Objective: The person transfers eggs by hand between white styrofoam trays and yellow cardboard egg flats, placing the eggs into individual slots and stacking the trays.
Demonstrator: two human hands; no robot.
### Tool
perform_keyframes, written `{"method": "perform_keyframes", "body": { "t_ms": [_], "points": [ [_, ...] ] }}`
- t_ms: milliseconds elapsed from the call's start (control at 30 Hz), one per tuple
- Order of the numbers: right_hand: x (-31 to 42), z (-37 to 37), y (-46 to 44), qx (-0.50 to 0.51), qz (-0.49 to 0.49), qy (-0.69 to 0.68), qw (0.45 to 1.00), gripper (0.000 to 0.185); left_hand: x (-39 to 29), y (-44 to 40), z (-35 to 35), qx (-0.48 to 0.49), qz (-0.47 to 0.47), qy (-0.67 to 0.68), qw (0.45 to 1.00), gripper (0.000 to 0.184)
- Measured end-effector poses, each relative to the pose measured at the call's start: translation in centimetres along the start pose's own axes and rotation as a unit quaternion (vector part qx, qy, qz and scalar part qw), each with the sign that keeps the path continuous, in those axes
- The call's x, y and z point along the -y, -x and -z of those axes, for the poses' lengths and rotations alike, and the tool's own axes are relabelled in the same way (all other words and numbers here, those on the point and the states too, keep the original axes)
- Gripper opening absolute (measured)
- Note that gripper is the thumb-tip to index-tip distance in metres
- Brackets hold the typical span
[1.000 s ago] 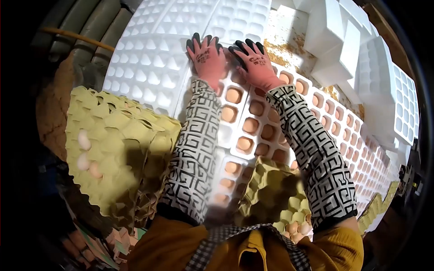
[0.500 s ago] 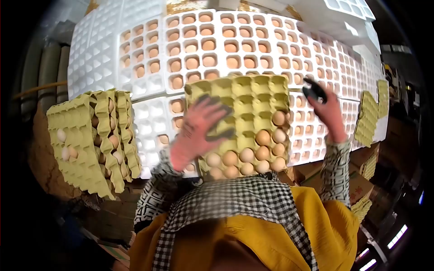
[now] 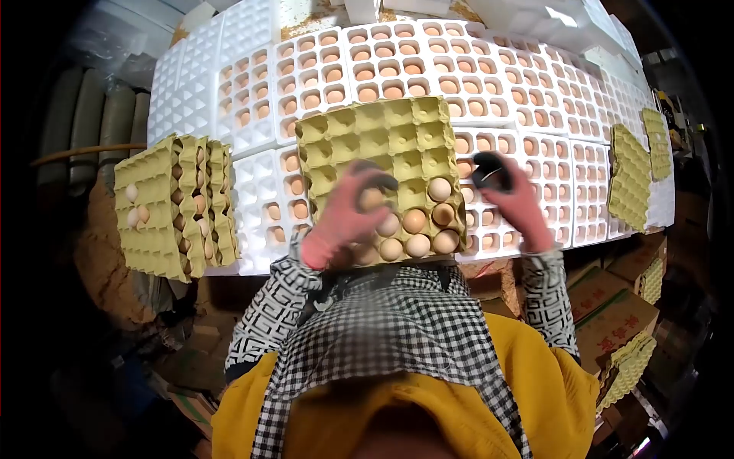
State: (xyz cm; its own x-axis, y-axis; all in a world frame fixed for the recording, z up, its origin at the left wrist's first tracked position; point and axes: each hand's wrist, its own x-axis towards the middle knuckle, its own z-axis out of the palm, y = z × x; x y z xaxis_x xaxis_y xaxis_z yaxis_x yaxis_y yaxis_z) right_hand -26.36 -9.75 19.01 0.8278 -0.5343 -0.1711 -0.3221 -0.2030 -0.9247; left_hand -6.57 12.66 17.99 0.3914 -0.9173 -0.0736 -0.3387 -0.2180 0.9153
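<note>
A yellow-green pulp egg tray [image 3: 372, 122] lies across the white foam trays, with several brown eggs in its lower rows and its upper cups bare. My left hand [image 3: 348, 218], in a pink glove with black fingertips, is over the tray's left part, thumb and fingers curled round an egg [image 3: 371, 199]. Just beyond the tray's right edge, above egg-filled foam, is my right hand [image 3: 511, 200]. Its gloved fingers curve apart from the thumb, with no egg visible between them. White foam trays [image 3: 277, 73] holding eggs spread behind and to both sides.
Stacked pulp trays with eggs [image 3: 153, 222] stand at the left end. Flatter pulp trays [image 3: 630, 177] lie at the right. White foam pieces [image 3: 527, 23] are piled at the back. Cardboard boxes [image 3: 615, 314] sit below the table's right side.
The view has shifted from the foam trays to the pulp tray. My hands have drawn back and separated; my left has closed on an egg. Fewer eggs show in the pulp tray than half a second ago.
</note>
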Motion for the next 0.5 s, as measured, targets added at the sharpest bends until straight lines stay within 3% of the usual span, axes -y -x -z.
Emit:
{"method": "perform_keyframes", "body": {
  "t_ms": [33, 67, 100, 133, 167, 200, 233, 267, 333, 367, 400, 433, 467, 500],
  "points": [
    [0.1, -2.0, -0.4, 0.061, 0.000, 0.223, 0.973, 0.048, -0.7, -0.3, -1.4, 0.064, -0.003, -0.154, 0.986, 0.045],
    [-0.2, -3.6, -0.8, 0.118, -0.002, 0.434, 0.893, 0.054, -1.5, -0.5, -3.1, 0.126, -0.006, -0.303, 0.944, 0.045],
    [-0.1, -4.6, -1.5, 0.155, 0.007, 0.466, 0.871, 0.056, 2.5, 0.5, -6.1, 0.105, -0.143, -0.448, 0.876, 0.044],
    [-0.3, -5.1, -2.2, 0.192, 0.015, 0.498, 0.846, 0.058, -0.9, -0.7, -5.7, 0.187, -0.056, -0.456, 0.869, 0.042],
    [-2.9, -4.1, -2.1, 0.090, 0.129, 0.514, 0.843, 0.048, -0.8, -1.2, -5.5, 0.196, -0.064, -0.443, 0.872, 0.042],
    [-2.8, -2.6, -2.3, 0.098, 0.095, 0.348, 0.927, 0.047, -0.6, -1.6, -5.3, 0.208, -0.072, -0.430, 0.875, 0.043],
    [-2.5, -0.6, -1.9, 0.138, -0.011, 0.124, 0.982, 0.048, -0.3, -1.8, -4.8, 0.209, -0.058, -0.378, 0.900, 0.041],
    [-2.2, 1.3, -1.7, 0.170, -0.114, -0.106, 0.973, 0.049, 0.3, -1.9, -3.9, 0.206, -0.045, -0.325, 0.922, 0.040],
    [-1.4, 2.9, 0.6, 0.069, -0.111, -0.338, 0.932, 0.052, 1.2, -1.6, -1.9, 0.172, 0.004, -0.149, 0.974, 0.039],
    [-1.7, 3.6, 1.1, 0.049, -0.101, -0.323, 0.940, 0.051, 1.4, -0.9, -0.9, 0.126, 0.055, 0.026, 0.990, 0.045],
    [-1.5, 4.1, 1.2, 0.076, -0.100, -0.305, 0.944, 0.056, 1.0, 0.0, 0.1, 0.076, 0.106, 0.199, 0.971, 0.052],
    [-3.4, 3.8, 1.3, 0.100, -0.107, -0.204, 0.968, 0.057, -0.2, 1.2, 1.2, 0.054, 0.217, 0.340, 0.913, 0.054],
    [-4.9, 3.0, 1.2, 0.126, -0.109, -0.101, 0.981, 0.058, -0.5, 2.0, 1.8, 0.033, 0.241, 0.358, 0.902, 0.052],
    [-2.9, 1.1, 1.5, 0.106, 0.105, 0.203, 0.968, 0.059, -0.9, 2.9, 2.5, 0.011, 0.263, 0.376, 0.888, 0.051]
  ]
}}
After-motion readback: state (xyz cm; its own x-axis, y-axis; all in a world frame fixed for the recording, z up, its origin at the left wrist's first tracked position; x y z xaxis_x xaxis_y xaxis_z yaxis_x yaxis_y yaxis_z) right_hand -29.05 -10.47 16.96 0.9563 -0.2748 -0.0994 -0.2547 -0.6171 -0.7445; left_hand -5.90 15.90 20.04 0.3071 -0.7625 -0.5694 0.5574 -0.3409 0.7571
